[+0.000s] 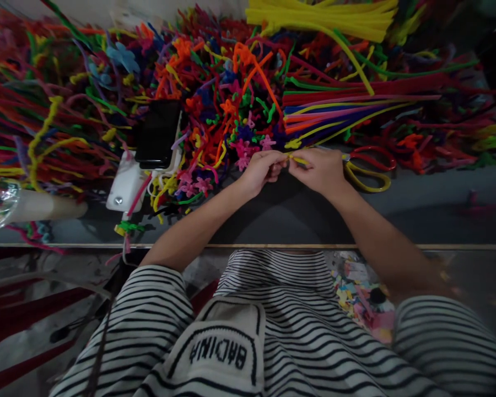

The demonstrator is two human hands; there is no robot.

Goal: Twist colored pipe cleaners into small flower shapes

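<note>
Both hands meet over the dark table, with a short piece of yellow pipe cleaner (301,160) between them. My left hand (265,168) pinches its left end between thumb and forefinger, the other fingers curled in. On the other end, the fingers of my right hand (319,168) are closed. Just beyond the hands is a small twisted yellow piece (293,143). Scissors with red and yellow handles (370,179) lie right beside my right hand; their blades are mostly hidden by it. Pink pipe-cleaner flowers (243,153) lie left of my left hand.
A heap of coloured pipe cleaners (215,82) covers the back of the table (438,209). Straight stems (334,113) lie bundled at right, below a yellow bundle (322,16). At left are a black phone (159,132), a white device (125,184) and a pale cone-shaped object (52,205).
</note>
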